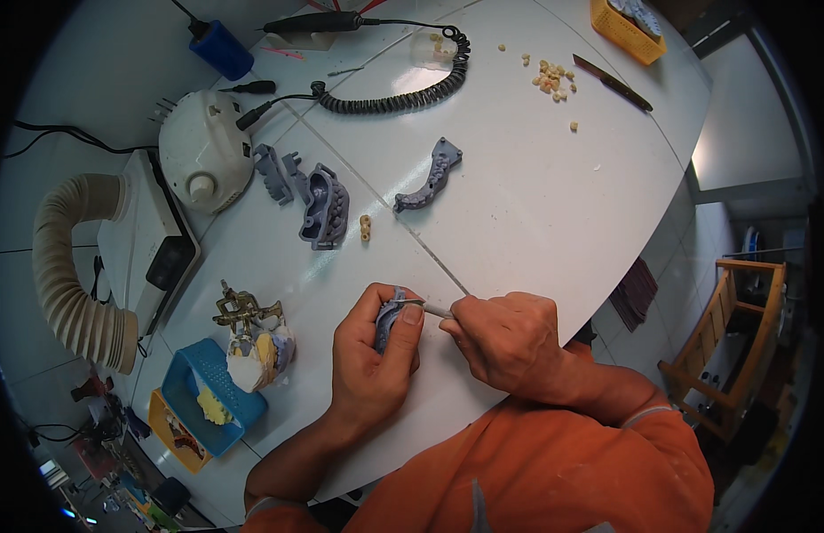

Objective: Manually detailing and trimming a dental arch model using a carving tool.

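- Two bare hands work at the near edge of the white round table (536,204), which serves as the landmark for all positions below.
- One ribbed beige suction hose (70,266) curves along the far-left side of the table, beside one white box-shaped unit (150,240).
- Two small baskets sit at the near-left edge of the table: one blue basket (194,391) stacked over one orange-yellow basket (174,435); a brass-coloured articulator with plaster casts (252,333) stands just beside them.
- One white domed motor unit (203,151) stands at the upper left of the table, with one black coiled cord (403,93) running from it toward the table's far centre.
- Three loose grey dental models lie mid-table: a small piece (279,173), a full jaw model (325,206) and a curved half-arch (430,178).
- Left hand (376,355) is closed around a grey dental model (390,318), held just above the table's near edge; fingers hide most of it.
- Right hand (505,338) is clenched on a thin hand tool (434,310), its tip touching the held model.
- One cluster of small tooth-coloured pieces (552,78) lies at the table's far right, near one dark-handled knife (612,83) and one orange tray (627,27).
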`<state>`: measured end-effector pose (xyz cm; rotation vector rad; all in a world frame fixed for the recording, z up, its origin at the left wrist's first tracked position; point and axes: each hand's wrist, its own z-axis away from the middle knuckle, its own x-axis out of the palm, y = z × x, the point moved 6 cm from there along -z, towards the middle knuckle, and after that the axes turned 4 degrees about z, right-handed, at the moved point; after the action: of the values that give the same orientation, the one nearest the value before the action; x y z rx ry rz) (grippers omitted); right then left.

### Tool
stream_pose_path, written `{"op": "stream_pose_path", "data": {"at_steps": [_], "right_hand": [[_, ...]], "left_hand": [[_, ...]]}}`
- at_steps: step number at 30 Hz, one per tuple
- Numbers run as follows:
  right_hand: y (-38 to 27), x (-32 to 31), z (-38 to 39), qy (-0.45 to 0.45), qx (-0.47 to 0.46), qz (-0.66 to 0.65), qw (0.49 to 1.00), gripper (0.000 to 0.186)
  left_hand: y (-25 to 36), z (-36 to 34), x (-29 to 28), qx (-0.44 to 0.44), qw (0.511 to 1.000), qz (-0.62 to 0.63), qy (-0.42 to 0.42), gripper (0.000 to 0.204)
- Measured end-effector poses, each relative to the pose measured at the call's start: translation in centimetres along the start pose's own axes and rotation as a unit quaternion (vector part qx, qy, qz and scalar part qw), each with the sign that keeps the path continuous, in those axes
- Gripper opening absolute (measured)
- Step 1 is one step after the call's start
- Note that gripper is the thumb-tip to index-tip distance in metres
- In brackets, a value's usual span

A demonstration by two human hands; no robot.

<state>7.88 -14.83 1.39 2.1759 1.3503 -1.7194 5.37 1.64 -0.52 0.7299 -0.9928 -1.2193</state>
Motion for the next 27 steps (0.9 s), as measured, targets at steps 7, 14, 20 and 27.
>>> {"op": "stream_pose_path", "data": {"at_steps": [7, 14, 20, 27], "right_hand": [[-0.07, 0.02, -0.03, -0.002, 0.000, 0.004, 1.000, 0.034], [-0.01, 0.10, 0.04, 0.007, 0.002, 0.005, 1.000, 0.032], [-0.12, 0.02, -0.04, 0.005, -0.002, 0.011, 1.000, 0.033], [-0.07, 0.10, -0.04, 0.004, 0.002, 0.008, 1.000, 0.034]], "left_hand": [[0.00, 0.02, 0.09, -0.004, 1.000, -0.010, -0.007, 0.016], [-0.16, -0.08, -0.05, 0.002, 0.999, -0.044, -0.002, 0.021], [-0.15, 0.03, -0.10, 0.004, 0.998, -0.055, 0.005, 0.022], [-0.17, 0.06, -0.18, 0.006, 0.998, -0.065, 0.010, 0.023]]}}
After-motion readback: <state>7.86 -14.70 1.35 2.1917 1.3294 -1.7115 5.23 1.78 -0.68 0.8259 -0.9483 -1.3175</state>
